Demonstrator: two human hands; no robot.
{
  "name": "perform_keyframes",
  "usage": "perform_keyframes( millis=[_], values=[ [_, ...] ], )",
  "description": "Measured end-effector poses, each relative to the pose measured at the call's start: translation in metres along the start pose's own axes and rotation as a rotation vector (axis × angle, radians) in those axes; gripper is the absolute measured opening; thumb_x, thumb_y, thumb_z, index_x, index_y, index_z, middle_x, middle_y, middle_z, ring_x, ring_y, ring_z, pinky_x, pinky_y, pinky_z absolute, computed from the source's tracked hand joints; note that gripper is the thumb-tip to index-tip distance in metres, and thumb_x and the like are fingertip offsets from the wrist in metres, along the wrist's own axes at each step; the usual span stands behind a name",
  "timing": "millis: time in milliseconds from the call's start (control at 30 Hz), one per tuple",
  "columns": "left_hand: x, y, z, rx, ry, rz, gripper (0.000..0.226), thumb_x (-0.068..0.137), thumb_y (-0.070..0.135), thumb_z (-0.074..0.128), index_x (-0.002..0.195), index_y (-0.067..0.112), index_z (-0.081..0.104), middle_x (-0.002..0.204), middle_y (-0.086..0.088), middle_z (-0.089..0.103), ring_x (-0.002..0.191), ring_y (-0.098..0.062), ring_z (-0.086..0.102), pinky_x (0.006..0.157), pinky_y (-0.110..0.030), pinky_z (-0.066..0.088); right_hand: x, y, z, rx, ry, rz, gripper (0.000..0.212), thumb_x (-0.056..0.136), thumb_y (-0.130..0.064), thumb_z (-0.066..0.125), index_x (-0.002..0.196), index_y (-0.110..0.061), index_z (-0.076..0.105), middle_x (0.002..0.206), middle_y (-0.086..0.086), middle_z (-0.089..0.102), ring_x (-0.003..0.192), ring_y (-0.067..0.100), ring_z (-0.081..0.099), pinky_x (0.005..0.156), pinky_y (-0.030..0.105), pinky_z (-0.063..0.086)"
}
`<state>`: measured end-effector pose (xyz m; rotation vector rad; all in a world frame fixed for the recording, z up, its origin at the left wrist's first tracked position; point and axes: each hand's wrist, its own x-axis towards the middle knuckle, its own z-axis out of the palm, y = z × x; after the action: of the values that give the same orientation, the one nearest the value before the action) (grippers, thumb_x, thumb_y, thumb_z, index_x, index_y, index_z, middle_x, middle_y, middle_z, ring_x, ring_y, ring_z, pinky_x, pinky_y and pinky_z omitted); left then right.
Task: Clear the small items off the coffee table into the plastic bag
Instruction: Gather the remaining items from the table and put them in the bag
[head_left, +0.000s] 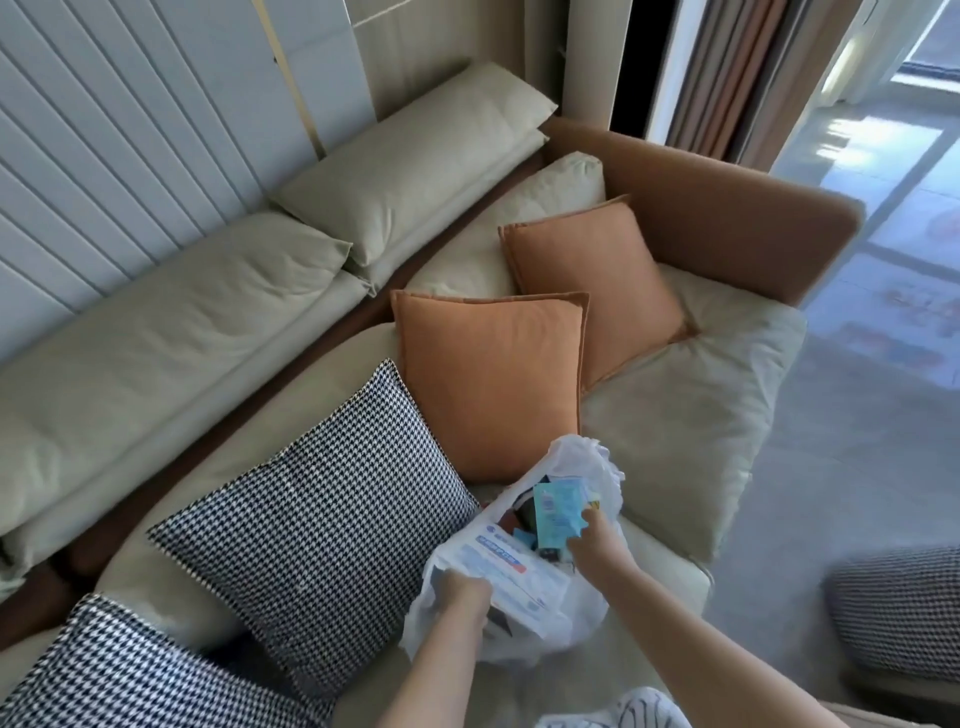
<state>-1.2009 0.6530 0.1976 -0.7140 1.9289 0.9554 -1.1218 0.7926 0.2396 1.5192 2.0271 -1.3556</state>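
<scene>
while the left hand (465, 592) grips the plastic bag (597, 467) rim, the right hand (597, 540) pinches a teal packet (556, 514) upright just inside its mouth, directly ahead.

The thin, crinkled white plastic bag (597, 467) looks translucent and slightly glossy. A light-blue packet (558, 512) inside has a smooth sheen. The beige sofa (675, 415) upholstery appears soft and matt, the two orange cushions (493, 379) are matt woven cloth, and the black-and-white houndstooth cushion (322, 519) is coarser fabric.
</scene>
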Motion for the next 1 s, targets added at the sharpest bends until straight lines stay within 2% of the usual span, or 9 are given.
perform_keyframes(
  millis=[133,200,267,333,400,467,667,833,1000],
  values=[
    [-0.021,0.001,-0.015,0.195,-0.108,0.186,0.044,0.093,0.003,0.044,0.137,0.007,0.044,0.133,-0.018,0.052,0.104,-0.028,0.056,0.084,-0.033,0.051,-0.024,0.01,-0.005,0.008,0.03,0.012,0.046,0.089,-0.011,0.048,0.135,-0.015,0.042,0.124,0.01,0.055,0.108,0.026,0.055,0.08,0.031,0.048],
    [-0.042,-0.001,-0.021,0.248,-0.189,0.262,0.038,0.09,0.004,0.042,0.126,0.009,0.052,0.116,-0.018,0.061,0.082,-0.023,0.056,0.058,-0.025,0.045,-0.038,0.018,-0.008,0.043,0.059,0.003,0.041,0.089,-0.011,0.05,0.13,-0.011,0.047,0.118,0.011,0.058,0.093,0.023,0.056,0.068,0.025,0.044],
    [-0.065,-0.006,-0.024,0.326,-0.262,0.327,0.031,0.085,0.006,0.044,0.111,0.019,0.053,0.093,-0.011,0.06,0.065,-0.017,0.051,0.05,-0.022,0.037,-0.052,0.029,-0.011,0.083,0.096,-0.013,0.037,0.088,-0.009,0.051,0.124,-0.007,0.052,0.107,0.01,0.06,0.082,0.02,0.054,0.061,0.023,0.04],
    [-0.085,-0.011,-0.022,0.48,-0.331,0.458,0.028,0.078,0.013,0.048,0.103,0.02,0.057,0.097,-0.01,0.061,0.076,-0.02,0.059,0.064,-0.026,0.045,-0.069,0.042,-0.013,0.097,0.122,-0.024,0.03,0.087,-0.009,0.052,0.116,-0.007,0.057,0.099,0.008,0.06,0.08,0.019,0.055,0.063,0.023,0.04],
    [-0.099,-0.019,-0.013,0.644,-0.363,0.591,0.039,0.083,0.015,0.051,0.122,0.016,0.055,0.12,-0.009,0.06,0.106,-0.024,0.06,0.088,-0.03,0.049,-0.087,0.058,-0.016,0.103,0.153,-0.036,0.014,0.087,-0.009,0.054,0.099,-0.014,0.059,0.095,0.005,0.06,0.084,0.019,0.055,0.067,0.022,0.04],
    [-0.113,-0.029,-0.001,0.76,-0.416,0.683,0.043,0.089,0.018,0.051,0.131,0.016,0.05,0.128,-0.008,0.058,0.116,-0.024,0.056,0.101,-0.035,0.046,-0.104,0.077,-0.02,0.119,0.193,-0.048,0.015,0.087,-0.009,0.054,0.077,-0.021,0.054,0.078,-0.002,0.054,0.076,0.016,0.053,0.056,0.019,0.038],
    [-0.158,-0.065,0.046,1.014,-0.528,0.864,0.038,0.09,0.027,0.054,0.125,0.015,0.057,0.122,-0.006,0.064,0.11,-0.022,0.061,0.095,-0.026,0.047,-0.154,0.14,-0.041,0.09,0.311,0.054,0.024,0.087,-0.015,0.055,0.107,-0.008,0.067,0.112,0.009,0.068,0.105,0.023,0.061,0.082,0.026,0.045],
    [-0.193,-0.101,0.092,1.194,-0.591,0.968,0.034,0.09,0.024,0.055,0.121,0.01,0.059,0.121,-0.008,0.064,0.111,-0.022,0.061,0.09,-0.026,0.047,-0.191,0.203,-0.061,0.149,0.383,0.159,0.017,0.084,-0.017,0.052,0.084,-0.008,0.067,0.092,0.01,0.068,0.097,0.026,0.063,0.067,0.027,0.042],
    [-0.232,-0.148,0.142,1.425,-0.631,1.09,0.033,0.09,0.031,0.052,0.117,0.014,0.062,0.118,-0.007,0.066,0.11,-0.021,0.062,0.088,-0.025,0.047,-0.233,0.278,-0.082,0.247,0.481,0.274,0.024,0.087,-0.025,0.052,0.102,-0.015,0.068,0.111,0.004,0.067,0.106,0.021,0.06,0.083,0.028,0.047]
  ],
)
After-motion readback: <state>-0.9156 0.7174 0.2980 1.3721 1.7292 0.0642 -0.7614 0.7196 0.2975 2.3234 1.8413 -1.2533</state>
